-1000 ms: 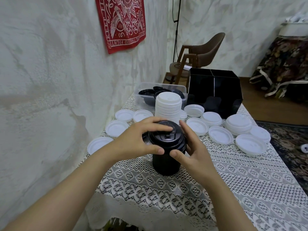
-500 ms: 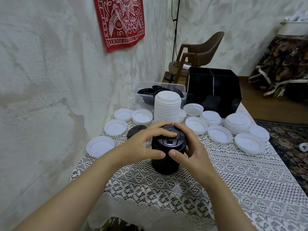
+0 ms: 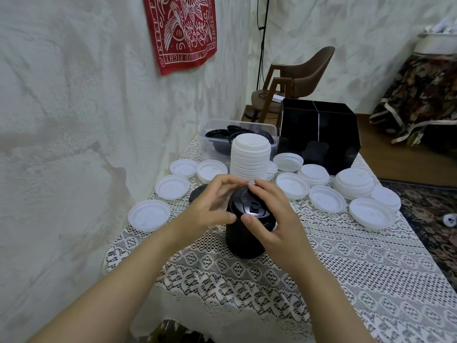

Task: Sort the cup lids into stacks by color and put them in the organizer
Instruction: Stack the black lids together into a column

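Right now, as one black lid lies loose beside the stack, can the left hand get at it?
Probably yes: the loose black lid lies uncovered just beyond the left hand, which only needs to release the black stack it grips.

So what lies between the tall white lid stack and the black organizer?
A loose white plastic lid on the lace tablecloth, seen in the head view.

One white stack [image 3: 249, 159], one black stack [image 3: 243, 243], one loose black lid [image 3: 196, 194], perhaps eleven scattered white lids [image 3: 149, 215], one organizer [image 3: 321, 125].
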